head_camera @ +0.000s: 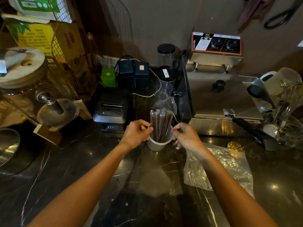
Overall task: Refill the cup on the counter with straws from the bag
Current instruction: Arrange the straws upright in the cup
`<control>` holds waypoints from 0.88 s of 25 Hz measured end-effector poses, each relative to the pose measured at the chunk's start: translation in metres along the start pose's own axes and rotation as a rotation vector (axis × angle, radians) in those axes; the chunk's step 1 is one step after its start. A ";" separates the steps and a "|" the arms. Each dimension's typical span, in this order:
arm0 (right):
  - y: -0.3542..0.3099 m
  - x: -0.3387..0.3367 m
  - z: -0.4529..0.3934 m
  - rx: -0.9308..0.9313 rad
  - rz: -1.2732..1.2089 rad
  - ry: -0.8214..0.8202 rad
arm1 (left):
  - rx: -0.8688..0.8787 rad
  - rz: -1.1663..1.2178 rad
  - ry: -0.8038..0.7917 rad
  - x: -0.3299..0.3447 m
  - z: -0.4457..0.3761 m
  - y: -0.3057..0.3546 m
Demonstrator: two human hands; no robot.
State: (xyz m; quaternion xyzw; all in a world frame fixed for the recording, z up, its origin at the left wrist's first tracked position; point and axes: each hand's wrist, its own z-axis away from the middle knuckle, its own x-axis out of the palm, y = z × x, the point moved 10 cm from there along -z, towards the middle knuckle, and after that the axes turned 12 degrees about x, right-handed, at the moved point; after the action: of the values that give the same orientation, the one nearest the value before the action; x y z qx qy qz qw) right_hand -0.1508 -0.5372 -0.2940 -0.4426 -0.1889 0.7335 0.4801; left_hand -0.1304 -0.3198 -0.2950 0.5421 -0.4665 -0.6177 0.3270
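**Settling the straws into the cup**

I am steadying the white cup [157,144] on the dark marble counter [82,169], my left hand [136,132] pinching its rim, my right hand [186,136] curled at the far rim; what it is gripping I cannot tell. Brown wrapped straws [161,124] are standing upright inside. The plastic bag [218,169] is lying flat beside my right forearm. I am judging it best to hold the cup firmly while evening them.

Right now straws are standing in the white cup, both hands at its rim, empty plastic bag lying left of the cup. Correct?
One error: the plastic bag lies right of the white cup, under the right forearm, per the head view. Straws in cup, left hand and right hand at rim: correct.
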 end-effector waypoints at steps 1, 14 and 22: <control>-0.001 0.002 -0.001 0.001 -0.022 -0.002 | -0.009 0.007 0.019 -0.001 -0.001 -0.001; -0.018 -0.008 -0.032 -0.028 -0.126 0.118 | -0.078 0.051 0.106 0.002 -0.033 -0.012; -0.006 -0.006 -0.032 -0.006 -0.197 0.069 | -0.070 0.073 0.116 0.006 -0.034 -0.013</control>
State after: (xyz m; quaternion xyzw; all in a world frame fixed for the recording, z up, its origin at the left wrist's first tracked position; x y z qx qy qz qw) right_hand -0.1201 -0.5450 -0.3043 -0.4481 -0.2171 0.6665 0.5548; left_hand -0.0977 -0.3285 -0.3087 0.5478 -0.4445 -0.5888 0.3946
